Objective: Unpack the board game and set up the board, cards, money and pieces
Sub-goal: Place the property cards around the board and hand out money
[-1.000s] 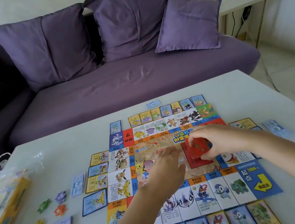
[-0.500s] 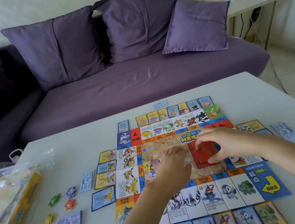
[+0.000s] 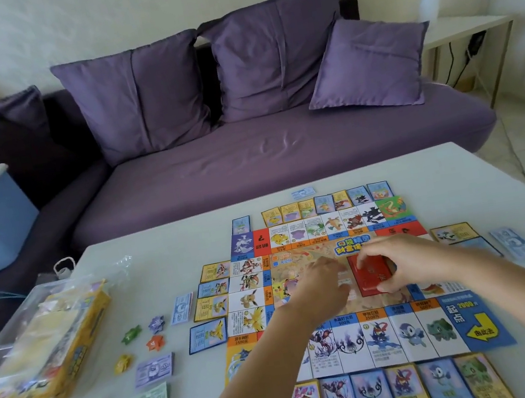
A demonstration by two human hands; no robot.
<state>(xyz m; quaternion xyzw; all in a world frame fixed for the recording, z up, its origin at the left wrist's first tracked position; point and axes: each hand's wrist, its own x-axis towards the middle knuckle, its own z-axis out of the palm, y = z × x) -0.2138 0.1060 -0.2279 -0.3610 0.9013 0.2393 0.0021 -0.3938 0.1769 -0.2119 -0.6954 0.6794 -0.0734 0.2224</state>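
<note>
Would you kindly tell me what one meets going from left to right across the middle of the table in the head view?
game box → star tokens → left hand → red card stack → blue banknotes

Two bare arms, uncovered from elbow to wrist, left hand [image 3: 321,288] and right hand [image 3: 410,262] likewise bare

The single head-worn view looks forward and down from the near edge of the table [image 3: 166,256], close over the board [image 3: 346,334], with the sofa [image 3: 282,160] far behind.
</note>
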